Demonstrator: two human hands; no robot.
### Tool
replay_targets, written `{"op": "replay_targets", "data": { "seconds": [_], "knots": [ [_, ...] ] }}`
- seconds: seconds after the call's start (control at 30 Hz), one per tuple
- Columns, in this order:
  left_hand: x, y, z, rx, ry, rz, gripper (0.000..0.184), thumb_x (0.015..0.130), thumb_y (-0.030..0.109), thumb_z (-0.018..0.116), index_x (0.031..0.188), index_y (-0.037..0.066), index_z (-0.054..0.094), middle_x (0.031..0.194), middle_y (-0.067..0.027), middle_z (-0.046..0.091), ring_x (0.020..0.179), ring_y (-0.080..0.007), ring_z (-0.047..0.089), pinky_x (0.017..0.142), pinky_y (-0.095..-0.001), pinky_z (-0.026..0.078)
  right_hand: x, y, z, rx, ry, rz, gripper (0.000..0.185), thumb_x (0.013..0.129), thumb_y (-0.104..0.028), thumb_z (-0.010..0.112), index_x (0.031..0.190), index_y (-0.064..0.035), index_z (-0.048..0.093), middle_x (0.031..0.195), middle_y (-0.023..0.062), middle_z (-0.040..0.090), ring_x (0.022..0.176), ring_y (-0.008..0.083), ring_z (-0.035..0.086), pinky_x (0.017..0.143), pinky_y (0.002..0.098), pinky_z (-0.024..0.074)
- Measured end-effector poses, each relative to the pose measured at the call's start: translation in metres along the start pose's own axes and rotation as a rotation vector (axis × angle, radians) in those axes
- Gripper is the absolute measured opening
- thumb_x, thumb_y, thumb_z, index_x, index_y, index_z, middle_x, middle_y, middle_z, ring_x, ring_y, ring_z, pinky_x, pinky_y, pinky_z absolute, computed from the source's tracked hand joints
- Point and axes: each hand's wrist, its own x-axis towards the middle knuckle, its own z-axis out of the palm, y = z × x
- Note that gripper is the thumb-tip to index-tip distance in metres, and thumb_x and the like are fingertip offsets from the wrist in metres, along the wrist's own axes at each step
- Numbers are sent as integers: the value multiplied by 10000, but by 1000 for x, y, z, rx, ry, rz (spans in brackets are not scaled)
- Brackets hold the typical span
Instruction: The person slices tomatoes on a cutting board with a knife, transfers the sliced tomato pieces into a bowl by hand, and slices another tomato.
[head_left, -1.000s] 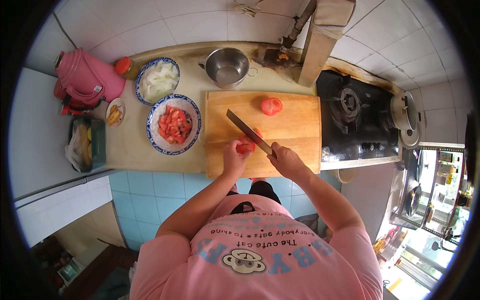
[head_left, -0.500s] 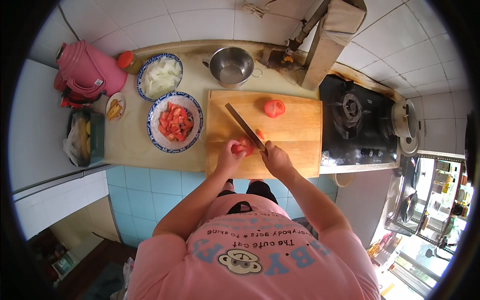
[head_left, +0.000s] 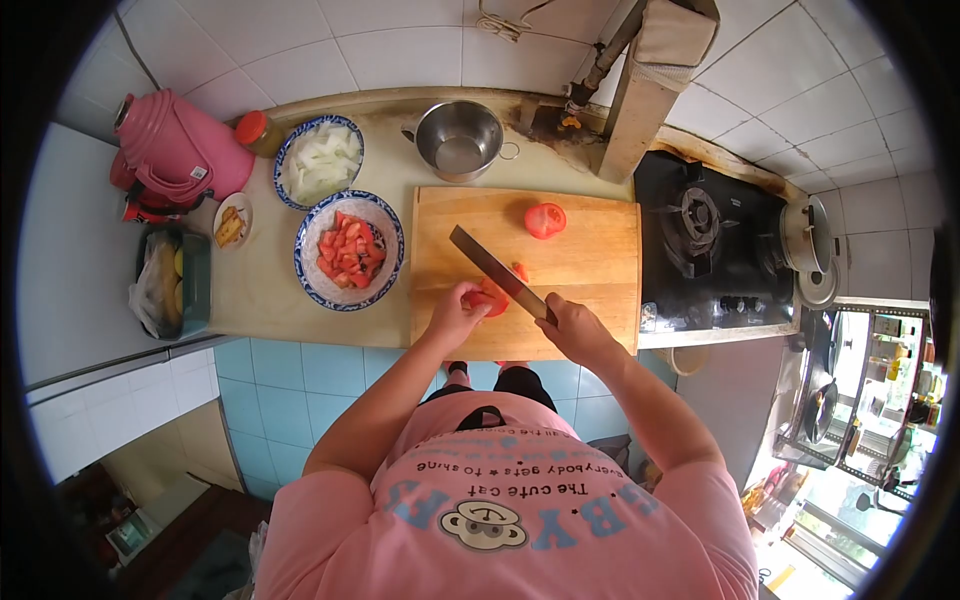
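On the wooden cutting board (head_left: 590, 270), my left hand (head_left: 460, 312) grips a red tomato piece (head_left: 493, 298) with bent fingers. My right hand (head_left: 578, 330) is closed round the handle of a long knife (head_left: 487, 262), its blade slanting up and left across the board, beside the tomato piece. A small cut bit of tomato (head_left: 520, 271) lies just right of the blade. Farther back on the board rests a cut tomato (head_left: 545, 221), its flat face up. Left of the board, a blue-rimmed bowl (head_left: 303, 262) holds chopped tomato (head_left: 350, 250).
A plate (head_left: 283, 190) of pale sliced vegetable, a steel pot (head_left: 458, 141), a lidded jar (head_left: 258, 133), a pink thermos (head_left: 185, 145) and a small dish (head_left: 246, 211) stand on the counter. To the right is a black gas stove (head_left: 720, 260) with a pot (head_left: 806, 235).
The knife has shifted slightly, and a small tomato bit now lies apart on the board to the right of the blade. The left hand stays on the tomato piece. The view has tilted a little.
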Motion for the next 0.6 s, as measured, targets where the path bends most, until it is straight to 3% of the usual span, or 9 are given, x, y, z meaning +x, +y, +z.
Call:
{"op": "replay_targets", "data": {
  "seconds": [0.37,0.47,0.6],
  "knots": [
    [5,-4,0,-15,-1,15,351,855,103,734,1145,13,558,839,-100,663,650,-146,642,591,-287,513,19,4,24,-18,-69,53,227,933,-199,599,973,-13,476,791,242,647,785,453,633,688,525,491],
    [6,-7,-1,-21,-16,-18,364,848,110,737,1154,23,561,887,-107,666,670,-149,647,619,-294,526,27,0,36,-49,-26,51,253,928,-194,613,950,-3,448,767,249,636,763,460,624,661,520,481],
    [8,-22,-9,-3,-36,3,388,843,124,732,1180,37,560,986,-112,657,830,-173,650,656,-297,547,32,6,59,-26,106,49,263,925,-197,621,962,2,452,782,253,635,775,461,623,666,515,487]
  ]
}}
